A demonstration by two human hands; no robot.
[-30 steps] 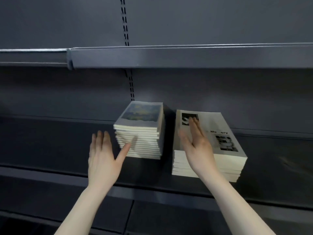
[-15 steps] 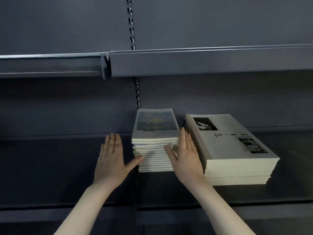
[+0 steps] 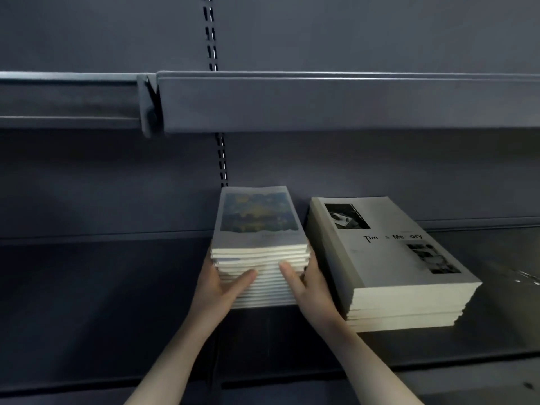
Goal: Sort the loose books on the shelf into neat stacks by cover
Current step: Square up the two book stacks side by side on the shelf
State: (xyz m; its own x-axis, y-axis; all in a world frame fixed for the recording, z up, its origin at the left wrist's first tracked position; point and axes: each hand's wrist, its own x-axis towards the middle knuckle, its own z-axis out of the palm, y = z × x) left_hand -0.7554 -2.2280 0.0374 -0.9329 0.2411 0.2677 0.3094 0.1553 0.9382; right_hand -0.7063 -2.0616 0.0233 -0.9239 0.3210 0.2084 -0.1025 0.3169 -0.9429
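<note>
A stack of small books with a blue and yellow painted cover (image 3: 257, 219) stands on the dark shelf (image 3: 102, 302), close to the back wall. My left hand (image 3: 217, 289) presses flat against its left side, thumb lying across the front edges. On the other side my right hand (image 3: 314, 290) presses the right side the same way, and its fingers are hidden in the gap. To the right lies a wider stack of grey books (image 3: 388, 255) with black photos and a printed title, its lower books slightly stepped.
An upper shelf (image 3: 321, 100) overhangs the stacks. A slotted upright (image 3: 222, 159) runs down the back wall behind the small stack. The shelf's front lip (image 3: 438, 372) lies near my forearms. Bare shelf surface extends left of the small stack.
Both hands have closed in on the small stack from either side and now press against it. Earlier the right hand had come off the grey stack.
</note>
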